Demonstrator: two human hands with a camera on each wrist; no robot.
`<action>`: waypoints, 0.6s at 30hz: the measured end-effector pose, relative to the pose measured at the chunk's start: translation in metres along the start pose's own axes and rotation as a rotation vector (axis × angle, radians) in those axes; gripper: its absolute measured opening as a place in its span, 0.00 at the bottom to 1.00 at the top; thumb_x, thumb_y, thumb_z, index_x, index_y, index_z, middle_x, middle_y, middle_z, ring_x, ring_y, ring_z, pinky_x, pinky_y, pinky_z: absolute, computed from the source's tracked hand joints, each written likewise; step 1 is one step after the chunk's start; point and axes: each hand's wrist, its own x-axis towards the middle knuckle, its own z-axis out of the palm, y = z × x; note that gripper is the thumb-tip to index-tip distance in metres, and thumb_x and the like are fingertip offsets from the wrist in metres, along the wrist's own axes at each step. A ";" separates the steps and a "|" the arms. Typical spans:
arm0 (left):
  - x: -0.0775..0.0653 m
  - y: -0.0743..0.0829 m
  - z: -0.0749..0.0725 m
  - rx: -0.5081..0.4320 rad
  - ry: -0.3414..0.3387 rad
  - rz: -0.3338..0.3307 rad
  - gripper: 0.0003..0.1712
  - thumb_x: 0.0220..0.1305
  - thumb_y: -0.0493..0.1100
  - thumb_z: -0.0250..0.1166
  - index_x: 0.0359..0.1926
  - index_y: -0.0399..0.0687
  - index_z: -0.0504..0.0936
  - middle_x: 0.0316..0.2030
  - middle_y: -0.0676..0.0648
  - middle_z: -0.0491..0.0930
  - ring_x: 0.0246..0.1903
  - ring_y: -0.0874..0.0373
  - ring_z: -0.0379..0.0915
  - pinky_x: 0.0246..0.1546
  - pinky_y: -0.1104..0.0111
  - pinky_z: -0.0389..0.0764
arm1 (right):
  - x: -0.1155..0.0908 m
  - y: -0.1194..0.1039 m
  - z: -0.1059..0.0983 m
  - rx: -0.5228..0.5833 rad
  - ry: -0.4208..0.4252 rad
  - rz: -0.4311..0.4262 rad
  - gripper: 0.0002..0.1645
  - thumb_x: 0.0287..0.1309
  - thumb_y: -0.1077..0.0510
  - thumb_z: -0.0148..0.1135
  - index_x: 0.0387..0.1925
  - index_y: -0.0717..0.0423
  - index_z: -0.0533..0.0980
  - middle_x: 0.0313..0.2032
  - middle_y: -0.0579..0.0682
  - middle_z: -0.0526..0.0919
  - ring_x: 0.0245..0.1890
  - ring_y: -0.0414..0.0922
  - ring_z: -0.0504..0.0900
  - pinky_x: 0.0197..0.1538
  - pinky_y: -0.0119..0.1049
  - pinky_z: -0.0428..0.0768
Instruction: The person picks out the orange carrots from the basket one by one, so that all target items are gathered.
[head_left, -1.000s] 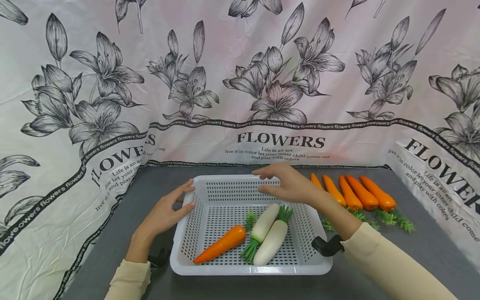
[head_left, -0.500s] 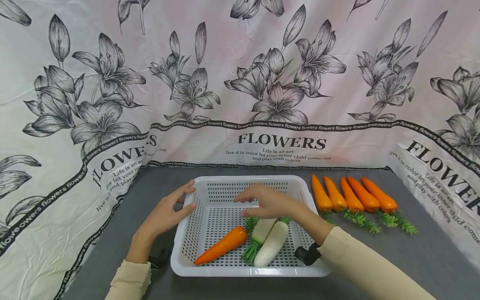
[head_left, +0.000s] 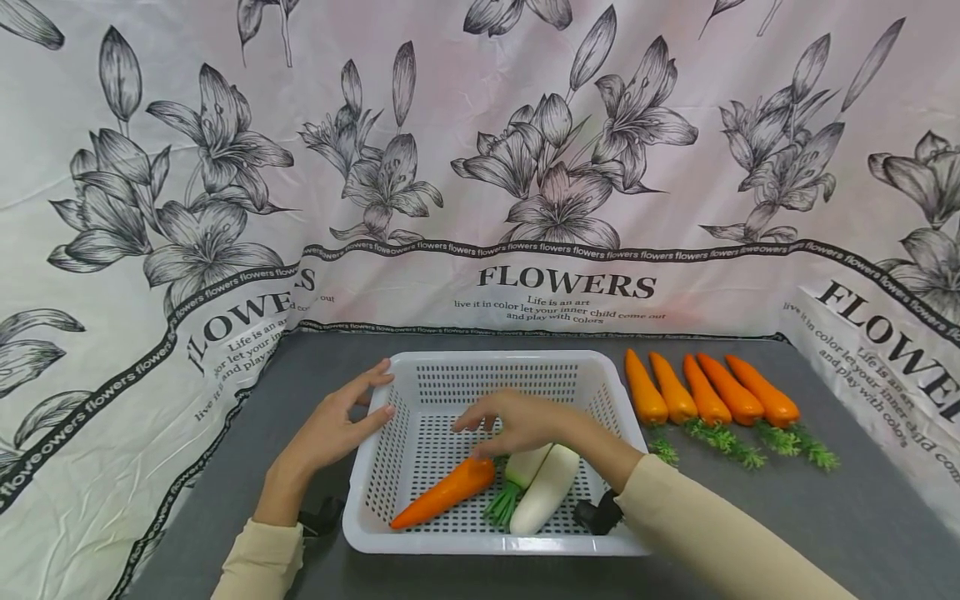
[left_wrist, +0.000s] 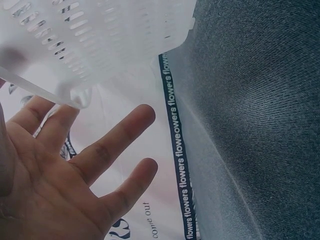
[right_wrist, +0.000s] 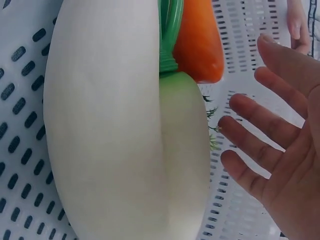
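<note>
A white perforated plastic basket point(head_left: 495, 543) holds one orange carrot point(head_left: 442, 497) and two white radishes point(head_left: 549, 492) with green tops lying side by side. My left hand point(head_left: 336, 423) rests at the basket's left rim, its fingers spread and mostly straight in the left wrist view. Over the basket hovers my right hand point(head_left: 517, 421), thumb near the thick end of the carrot and fingers loosely bent with nothing between them. From the right wrist view, the radishes point(right_wrist: 105, 120) lie beside that relaxed hand point(right_wrist: 287, 145). The carrot's leaves are mostly hidden by it in the head view.
Several carrots point(head_left: 708, 392) with green leafy tops lie in a row on the grey table point(head_left: 810, 525), right of the basket. A white flower-printed curtain point(head_left: 420, 292) hangs behind and along both sides.
My right hand has come from above the basket's far right rim, left and down over the inside, to the carrot's thick end. My left hand stays at the rim.
</note>
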 end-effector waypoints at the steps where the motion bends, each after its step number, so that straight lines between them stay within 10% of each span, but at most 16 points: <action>1: 0.000 0.000 0.000 -0.001 0.000 -0.001 0.35 0.71 0.54 0.65 0.74 0.54 0.67 0.80 0.55 0.54 0.54 0.46 0.77 0.31 0.69 0.86 | 0.000 0.000 0.001 0.001 -0.008 0.008 0.26 0.63 0.50 0.70 0.62 0.50 0.80 0.59 0.49 0.85 0.55 0.48 0.83 0.58 0.47 0.83; 18: 0.000 -0.001 -0.001 -0.003 -0.005 0.015 0.34 0.71 0.53 0.64 0.74 0.51 0.68 0.80 0.55 0.53 0.53 0.46 0.77 0.32 0.70 0.86 | 0.003 0.006 0.010 0.059 -0.088 0.041 0.27 0.59 0.52 0.74 0.61 0.47 0.81 0.58 0.40 0.84 0.60 0.42 0.80 0.67 0.44 0.77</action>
